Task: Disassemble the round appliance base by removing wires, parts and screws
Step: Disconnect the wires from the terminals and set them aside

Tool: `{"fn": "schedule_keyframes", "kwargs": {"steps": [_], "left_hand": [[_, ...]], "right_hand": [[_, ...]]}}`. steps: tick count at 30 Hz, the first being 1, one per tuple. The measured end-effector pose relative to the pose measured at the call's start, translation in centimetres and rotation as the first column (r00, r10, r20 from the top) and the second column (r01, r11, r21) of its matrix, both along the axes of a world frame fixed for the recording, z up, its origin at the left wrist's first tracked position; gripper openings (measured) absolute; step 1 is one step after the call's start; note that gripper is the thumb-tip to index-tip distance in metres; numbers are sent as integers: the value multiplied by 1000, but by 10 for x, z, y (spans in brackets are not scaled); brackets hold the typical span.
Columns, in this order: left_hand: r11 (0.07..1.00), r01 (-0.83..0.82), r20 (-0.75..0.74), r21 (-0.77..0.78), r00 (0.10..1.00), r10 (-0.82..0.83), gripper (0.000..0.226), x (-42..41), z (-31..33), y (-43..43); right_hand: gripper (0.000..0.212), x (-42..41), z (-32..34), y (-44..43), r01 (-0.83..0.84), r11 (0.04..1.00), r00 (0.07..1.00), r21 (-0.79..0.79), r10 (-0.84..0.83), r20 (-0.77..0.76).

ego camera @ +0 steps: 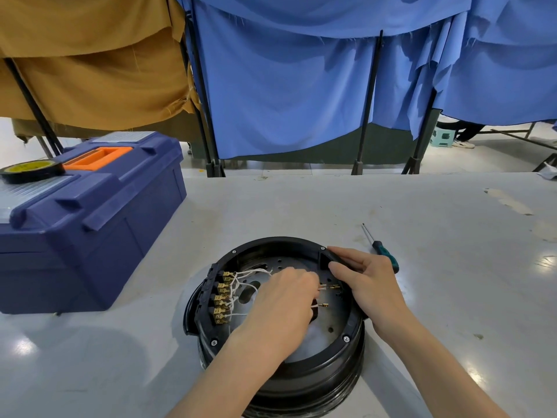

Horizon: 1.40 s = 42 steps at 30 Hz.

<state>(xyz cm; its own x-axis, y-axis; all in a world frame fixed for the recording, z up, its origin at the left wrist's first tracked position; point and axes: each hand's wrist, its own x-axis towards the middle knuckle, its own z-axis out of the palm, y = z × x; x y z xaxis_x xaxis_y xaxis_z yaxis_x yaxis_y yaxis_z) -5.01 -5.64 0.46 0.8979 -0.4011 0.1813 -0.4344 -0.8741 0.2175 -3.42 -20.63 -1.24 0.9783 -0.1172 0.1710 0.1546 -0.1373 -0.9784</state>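
The round black appliance base lies open side up on the table in front of me. A row of brass terminals with white wires runs along its left inner wall. My left hand is inside the base, its fingers curled round two white wires whose brass connectors stick out to the right. My right hand holds the base's right rim, thumb inside and fingers over the edge. Small screws sit on the rim.
A green-handled screwdriver lies on the table just behind my right hand. A blue toolbox with an orange handle stands at the left, a roll of tape on its lid. Blue and tan cloth screens hang behind the table.
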Motion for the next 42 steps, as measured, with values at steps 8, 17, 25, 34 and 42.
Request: {"fn": "schedule_keyframes", "kwargs": {"steps": [8,17,25,34,42], "left_hand": [[985,-42,40,168,999,36,11,-8,17,-9],[994,-61,3,95,998,61,15,-6,18,-7],[996,-43,8,77,999,43,15,-9,17,-5],[997,-72,-28,-28,997,72,18,-7,12,-7],[995,-98,-53,-22,994,97,21,-9,20,8]], "right_hand": [[39,-1,0,0,0,1000,1000,-4,0,-9],[31,0,-1,-2,17,1000,999,-13,-17,-38],[31,0,-2,-1,28,1000,999,-9,-28,-33],[31,1,-3,-1,32,999,999,-16,-33,-30],[32,2,-3,-1,27,999,999,-16,-28,-32]]}}
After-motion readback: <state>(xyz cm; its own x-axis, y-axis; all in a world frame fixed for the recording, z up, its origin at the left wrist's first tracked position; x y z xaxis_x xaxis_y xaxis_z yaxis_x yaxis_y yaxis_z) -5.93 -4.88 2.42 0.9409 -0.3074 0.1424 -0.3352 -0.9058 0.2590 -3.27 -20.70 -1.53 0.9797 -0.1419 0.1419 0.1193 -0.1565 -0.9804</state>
